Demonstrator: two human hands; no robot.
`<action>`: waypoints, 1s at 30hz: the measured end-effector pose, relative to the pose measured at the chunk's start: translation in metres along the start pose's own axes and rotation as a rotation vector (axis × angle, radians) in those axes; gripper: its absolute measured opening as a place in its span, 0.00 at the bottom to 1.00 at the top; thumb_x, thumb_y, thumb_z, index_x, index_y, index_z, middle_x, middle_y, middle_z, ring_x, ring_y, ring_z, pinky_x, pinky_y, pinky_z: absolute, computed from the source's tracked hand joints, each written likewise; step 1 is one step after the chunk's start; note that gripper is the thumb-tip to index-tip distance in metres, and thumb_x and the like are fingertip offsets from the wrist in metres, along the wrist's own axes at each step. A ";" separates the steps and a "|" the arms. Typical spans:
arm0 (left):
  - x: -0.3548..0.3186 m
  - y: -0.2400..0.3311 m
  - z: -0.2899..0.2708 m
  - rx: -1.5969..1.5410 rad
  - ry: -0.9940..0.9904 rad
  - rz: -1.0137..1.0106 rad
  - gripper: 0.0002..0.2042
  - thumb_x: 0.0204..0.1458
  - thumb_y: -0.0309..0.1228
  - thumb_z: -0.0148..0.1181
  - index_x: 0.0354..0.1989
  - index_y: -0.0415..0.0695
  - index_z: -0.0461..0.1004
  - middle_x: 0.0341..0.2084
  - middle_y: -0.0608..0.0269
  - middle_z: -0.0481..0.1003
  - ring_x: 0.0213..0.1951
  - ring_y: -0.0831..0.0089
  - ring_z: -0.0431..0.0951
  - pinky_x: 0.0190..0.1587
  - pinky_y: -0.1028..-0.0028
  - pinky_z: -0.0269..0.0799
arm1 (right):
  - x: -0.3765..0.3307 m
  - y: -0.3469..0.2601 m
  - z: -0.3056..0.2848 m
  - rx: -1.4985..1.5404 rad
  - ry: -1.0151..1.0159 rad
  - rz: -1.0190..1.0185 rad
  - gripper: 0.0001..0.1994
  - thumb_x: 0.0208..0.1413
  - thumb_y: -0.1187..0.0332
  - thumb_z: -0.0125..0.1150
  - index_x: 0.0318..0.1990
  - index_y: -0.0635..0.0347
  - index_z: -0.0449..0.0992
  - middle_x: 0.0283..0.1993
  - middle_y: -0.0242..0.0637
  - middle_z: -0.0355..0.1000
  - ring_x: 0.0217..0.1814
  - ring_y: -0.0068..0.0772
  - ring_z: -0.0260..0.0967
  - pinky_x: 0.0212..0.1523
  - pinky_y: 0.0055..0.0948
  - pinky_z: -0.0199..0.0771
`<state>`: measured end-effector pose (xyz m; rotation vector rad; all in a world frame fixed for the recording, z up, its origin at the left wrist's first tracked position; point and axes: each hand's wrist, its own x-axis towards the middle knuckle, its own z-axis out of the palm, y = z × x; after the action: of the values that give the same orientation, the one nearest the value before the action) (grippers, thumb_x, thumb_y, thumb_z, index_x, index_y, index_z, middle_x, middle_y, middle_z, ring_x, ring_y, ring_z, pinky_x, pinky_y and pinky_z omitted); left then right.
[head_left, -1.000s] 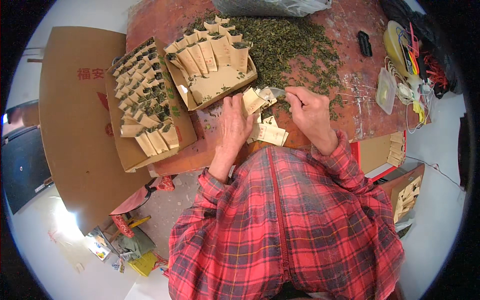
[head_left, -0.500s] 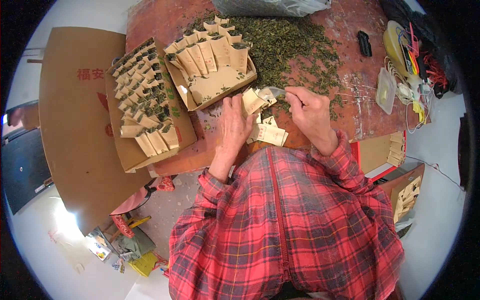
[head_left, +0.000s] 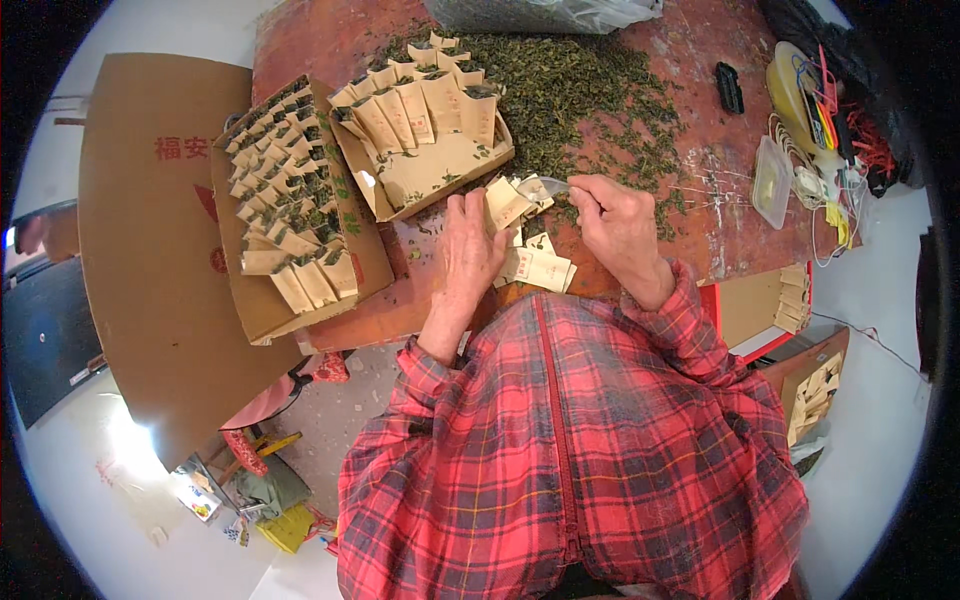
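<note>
One red wooden table [head_left: 720, 230] carries two cardboard trays: the larger left tray [head_left: 290, 215] is packed with filled kraft pouches too many to count, the smaller tray [head_left: 425, 150] holds about eight standing along its far edge. A single heap of loose green tea leaves [head_left: 585, 95] spreads behind. A small stack of empty pouches [head_left: 540, 268] lies between the wrists. The left hand [head_left: 470, 250] grips one open pouch [head_left: 507, 203]; the right hand [head_left: 620, 225] is closed, pinching a small metal scoop [head_left: 556, 186] at the pouch mouth.
</note>
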<state>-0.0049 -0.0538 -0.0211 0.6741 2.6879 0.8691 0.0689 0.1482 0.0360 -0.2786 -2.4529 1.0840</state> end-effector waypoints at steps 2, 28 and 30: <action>0.004 0.000 0.002 0.002 -0.010 -0.001 0.34 0.44 0.30 0.76 0.60 0.42 0.66 0.49 0.44 0.69 0.49 0.41 0.75 0.49 0.52 0.75 | 0.002 0.002 0.000 -0.038 -0.033 -0.018 0.06 0.58 0.76 0.65 0.42 0.65 0.83 0.31 0.46 0.80 0.28 0.41 0.81 0.28 0.32 0.78; -0.006 0.011 0.005 -0.164 0.168 0.176 0.24 0.53 0.30 0.62 0.58 0.37 0.65 0.43 0.44 0.71 0.45 0.42 0.74 0.47 0.51 0.73 | 0.008 -0.006 0.007 -0.088 -0.215 -0.445 0.17 0.44 0.87 0.57 0.43 0.67 0.82 0.37 0.48 0.78 0.36 0.51 0.79 0.35 0.42 0.81; -0.005 0.008 0.008 -0.173 0.173 0.185 0.24 0.54 0.30 0.62 0.58 0.37 0.65 0.43 0.43 0.71 0.45 0.41 0.74 0.47 0.51 0.73 | 0.009 -0.007 0.005 -0.071 -0.237 -0.451 0.17 0.44 0.87 0.57 0.43 0.67 0.82 0.37 0.48 0.78 0.37 0.51 0.79 0.35 0.42 0.81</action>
<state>0.0057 -0.0464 -0.0220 0.8533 2.6862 1.2440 0.0582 0.1431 0.0414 0.3888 -2.5815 0.8720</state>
